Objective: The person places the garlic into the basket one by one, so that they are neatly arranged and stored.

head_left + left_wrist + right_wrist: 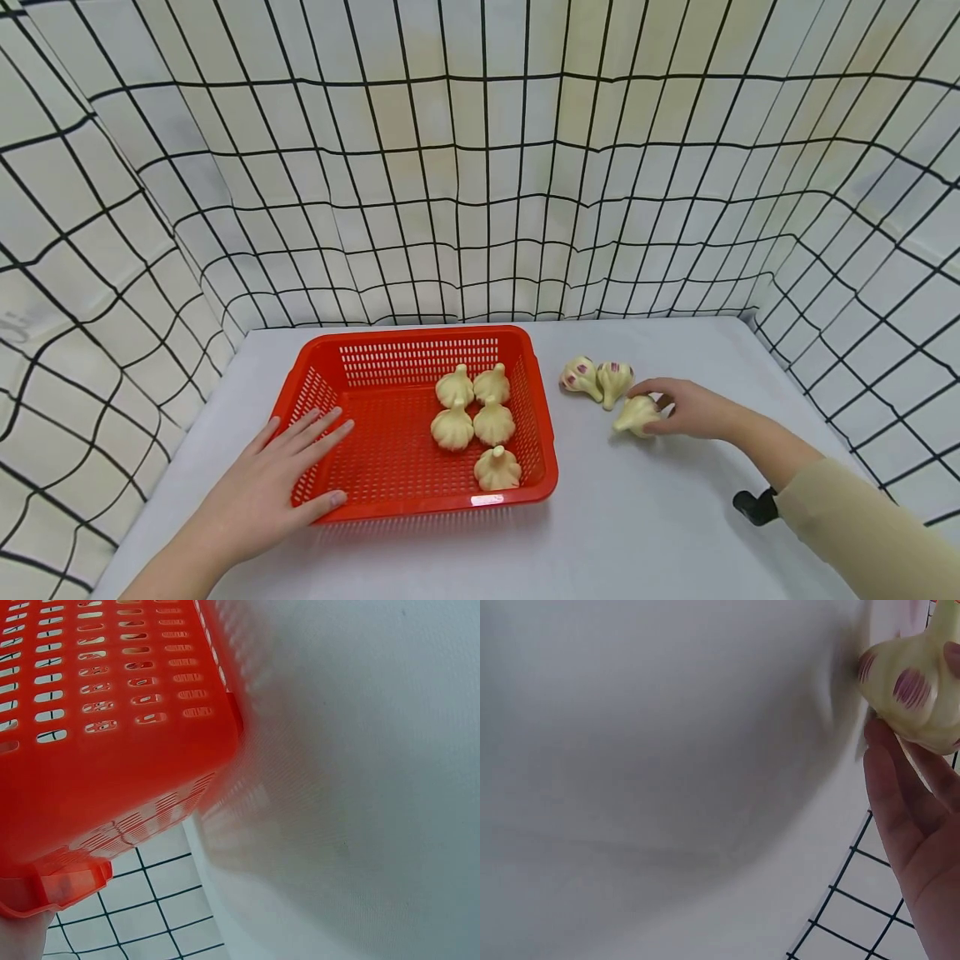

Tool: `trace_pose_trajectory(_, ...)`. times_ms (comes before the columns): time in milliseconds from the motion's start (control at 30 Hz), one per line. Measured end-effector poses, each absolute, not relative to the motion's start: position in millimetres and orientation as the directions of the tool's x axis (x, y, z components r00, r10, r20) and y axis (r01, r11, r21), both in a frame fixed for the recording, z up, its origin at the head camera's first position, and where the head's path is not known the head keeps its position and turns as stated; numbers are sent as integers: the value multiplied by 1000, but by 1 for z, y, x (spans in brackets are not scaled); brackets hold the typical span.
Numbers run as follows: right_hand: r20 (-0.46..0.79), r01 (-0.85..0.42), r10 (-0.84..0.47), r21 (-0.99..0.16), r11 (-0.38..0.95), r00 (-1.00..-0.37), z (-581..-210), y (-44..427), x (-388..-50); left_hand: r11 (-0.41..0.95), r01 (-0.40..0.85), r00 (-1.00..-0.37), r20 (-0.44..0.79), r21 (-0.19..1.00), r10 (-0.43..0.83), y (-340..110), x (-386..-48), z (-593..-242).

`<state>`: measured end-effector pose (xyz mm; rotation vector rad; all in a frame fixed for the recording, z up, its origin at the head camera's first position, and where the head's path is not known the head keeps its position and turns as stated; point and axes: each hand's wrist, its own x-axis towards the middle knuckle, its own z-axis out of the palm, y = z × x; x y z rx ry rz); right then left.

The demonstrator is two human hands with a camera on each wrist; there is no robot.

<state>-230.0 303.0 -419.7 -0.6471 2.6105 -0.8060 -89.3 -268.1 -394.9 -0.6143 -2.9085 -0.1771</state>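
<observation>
In the head view my right hand (690, 408) pinches a garlic bulb (637, 415) at the right of the table, its stem pointing left. Purple streaks show on that garlic bulb (911, 686) in the right wrist view, where the fingers (892, 802) lie against its underside. Just beyond it lie two purple-marked garlic bulbs, one (580, 377) left of the other (616, 381). My left hand (273, 483) lies over the left rim of a red plastic basket (408, 502), fingers straight and spread. Several plain cream garlic bulbs (453, 427) sit in the basket's right part.
A white-covered table (600, 533) lies under everything. Black netting (487, 200) over white sheeting rises at the back and both sides. A small black object (756, 507) sits at the right wrist by the beige sleeve (862, 533).
</observation>
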Motion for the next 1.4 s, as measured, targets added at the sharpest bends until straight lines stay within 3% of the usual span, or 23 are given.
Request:
trace_pose_trajectory(367,-213,-281,-583,-715,640,-784,-429,293,-223,909,409,-903,183,81,389,-268,-90,-396)
trace_pose_trajectory(833,-203,-254,-499,-667,700,-843,-431,307,-219,907,415,-898,191,72,396,-268,-89,-395)
trace_pose_trajectory(1400,-102,-318,-479,-627,711,-872,-434,310,-212,906,417,-896,197,71,397,-268,-89,-395)
